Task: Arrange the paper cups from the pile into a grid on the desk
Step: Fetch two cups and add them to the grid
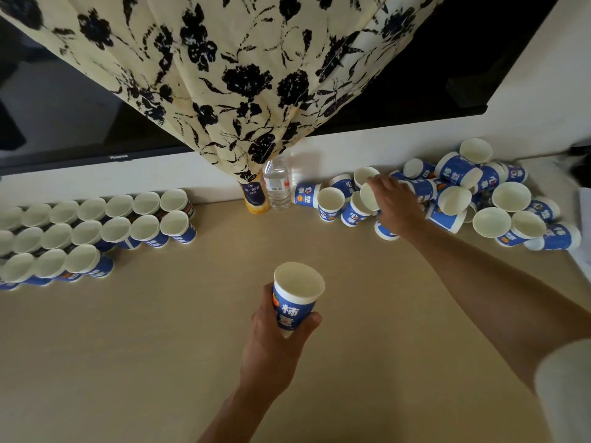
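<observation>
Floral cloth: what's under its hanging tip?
An orange-bottomed bottle with a dark label stands there. The floral cloth covers its neck and cap, so its top cannot be seen. A clear water bottle stands right beside it.

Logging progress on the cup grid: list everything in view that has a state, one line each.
left hand: grips held cup, upright, above the desk
right hand: on a tilted cup in the pile; grip unclear
grid cups: upright, three rows
pile: jumbled, many cups tipped
water bottle: upright, top hidden by cloth
</observation>
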`<state>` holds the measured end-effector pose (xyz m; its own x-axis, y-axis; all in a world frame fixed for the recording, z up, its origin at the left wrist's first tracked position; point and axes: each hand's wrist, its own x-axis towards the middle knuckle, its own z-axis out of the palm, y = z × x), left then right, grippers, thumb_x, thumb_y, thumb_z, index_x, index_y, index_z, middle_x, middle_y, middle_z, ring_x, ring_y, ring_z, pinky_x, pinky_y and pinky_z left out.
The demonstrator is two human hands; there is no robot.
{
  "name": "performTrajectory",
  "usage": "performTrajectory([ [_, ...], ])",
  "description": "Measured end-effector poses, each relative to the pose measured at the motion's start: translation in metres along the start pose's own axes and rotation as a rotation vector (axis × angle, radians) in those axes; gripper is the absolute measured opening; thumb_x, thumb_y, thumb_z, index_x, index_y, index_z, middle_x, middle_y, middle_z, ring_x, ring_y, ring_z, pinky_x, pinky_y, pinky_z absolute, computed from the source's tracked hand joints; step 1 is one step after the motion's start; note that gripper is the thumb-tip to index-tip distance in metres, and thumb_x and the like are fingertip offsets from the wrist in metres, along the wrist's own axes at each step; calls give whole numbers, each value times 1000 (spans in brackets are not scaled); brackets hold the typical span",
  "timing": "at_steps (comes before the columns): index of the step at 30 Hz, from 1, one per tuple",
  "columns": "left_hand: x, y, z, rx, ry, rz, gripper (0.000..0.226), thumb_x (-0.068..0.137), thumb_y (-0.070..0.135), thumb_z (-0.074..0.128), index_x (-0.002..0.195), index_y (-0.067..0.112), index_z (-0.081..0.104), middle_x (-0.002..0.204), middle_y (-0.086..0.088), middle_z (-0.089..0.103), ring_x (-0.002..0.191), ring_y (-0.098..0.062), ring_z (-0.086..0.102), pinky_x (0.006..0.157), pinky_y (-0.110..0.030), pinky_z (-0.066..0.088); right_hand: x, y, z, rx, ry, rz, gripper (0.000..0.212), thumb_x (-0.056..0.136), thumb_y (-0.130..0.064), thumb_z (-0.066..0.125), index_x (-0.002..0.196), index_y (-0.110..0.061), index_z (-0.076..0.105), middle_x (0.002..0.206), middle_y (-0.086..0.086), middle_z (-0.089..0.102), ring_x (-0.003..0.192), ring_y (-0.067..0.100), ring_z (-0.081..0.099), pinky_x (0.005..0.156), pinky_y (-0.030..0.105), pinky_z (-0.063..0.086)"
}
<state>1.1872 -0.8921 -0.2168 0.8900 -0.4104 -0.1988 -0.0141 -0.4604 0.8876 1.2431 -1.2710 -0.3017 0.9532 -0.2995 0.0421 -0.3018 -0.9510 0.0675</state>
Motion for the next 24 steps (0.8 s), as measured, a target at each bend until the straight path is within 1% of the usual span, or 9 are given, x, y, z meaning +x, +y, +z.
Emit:
performTrajectory([
  [4,0,-7,-6,2,26,-3,50,73,32,83,109,43,51,97,24,65,90,-7,65,76,-26,53,13,1,6,-19,43,1,74,64,-5,83,129,-8,49,119,15,59,108,37,59,82,49,51],
  [8,0,-11,-14,-17,40,0,48,75,23,84,109,35,52,94,24,66,83,-4,65,69,-13,49,17,2,-8,71,170,41,78,66,-20,83,134,-8,46,119,15,60,107,38,58,89,50,47],
  [10,1,-10,-20,-39,55,5,51,77,21,83,114,33,50,94,21,67,82,-4,66,68,-12,48,14,0,-22,227,247,103,78,71,-29,83,136,-9,46,122,16,60,109,38,58,93,50,44],
  [13,3,-8,-29,-80,92,23,56,80,24,80,124,34,47,100,15,68,88,-7,67,75,-23,52,0,-16,-45,530,384,245,72,75,-35,83,134,-9,50,124,14,59,110,32,57,89,43,46],
  [15,3,-8,-38,-104,113,48,50,83,25,78,123,32,48,99,15,68,88,-8,66,76,-26,51,-16,-35,-56,734,467,332,68,76,-37,84,130,-9,53,123,10,62,107,26,59,87,37,48],
  [17,2,-8,-48,-115,125,68,44,82,40,74,119,33,50,100,13,67,88,-8,65,76,-27,50,-35,-57,-64,939,527,386,61,77,-38,84,124,-11,57,113,0,66,99,16,63,86,34,53],
  [20,1,-15,-68,-100,166,76,42,75,58,65,111,41,52,104,12,60,91,-7,63,75,-28,50,-64,-99,-69,1174,513,466,58,74,-33,86,121,-14,58,104,-13,66,89,-2,64,80,24,55],
  [22,1,-22,-85,-93,182,64,37,74,54,67,106,44,52,105,11,56,91,-6,62,75,-26,48,-78,-131,-66,1299,472,486,68,67,-37,86,122,-13,57,108,-5,68,93,2,67,81,22,56],
  [24,2,-31,-103,-83,193,44,39,75,47,74,108,44,53,106,8,59,91,-5,62,75,-26,48,-87,-162,-62,1419,384,492,71,65,-28,88,125,-11,55,113,2,69,100,12,69,86,30,58],
])
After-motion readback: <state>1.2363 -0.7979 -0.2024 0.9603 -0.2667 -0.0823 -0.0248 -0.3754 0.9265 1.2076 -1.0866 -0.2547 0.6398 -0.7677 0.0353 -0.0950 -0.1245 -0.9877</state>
